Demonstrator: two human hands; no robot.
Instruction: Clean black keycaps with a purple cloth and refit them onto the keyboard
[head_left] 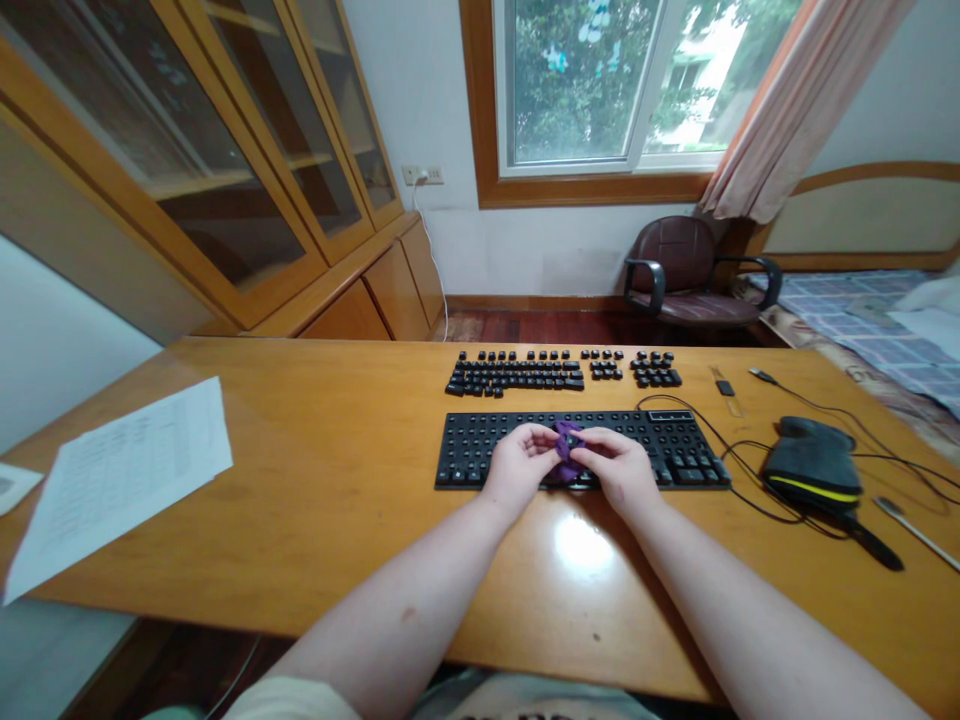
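Observation:
My left hand (pixel 519 464) and my right hand (pixel 619 466) meet over the middle of a black keyboard (pixel 472 450). Between them is a crumpled purple cloth (pixel 565 470), pinched by the fingers of both hands. A small dark piece that looks like a keycap (pixel 574 440) shows in the cloth, near my right fingertips. Most of the keyboard has its caps off and bare switches showing; several caps sit on its lower right. Behind it, loose black keycaps (pixel 517 376) lie in rows laid out like a keyboard.
A black cable (pixel 739 465) loops to the right of the keyboard. Beside it lie a grey and black brush-like tool (pixel 814 465) with a yellow stripe, a thin white-handled tool (pixel 919 530), a USB plug (pixel 763 376) and a small clear-and-black tool (pixel 725 388). Papers (pixel 127 470) lie at left.

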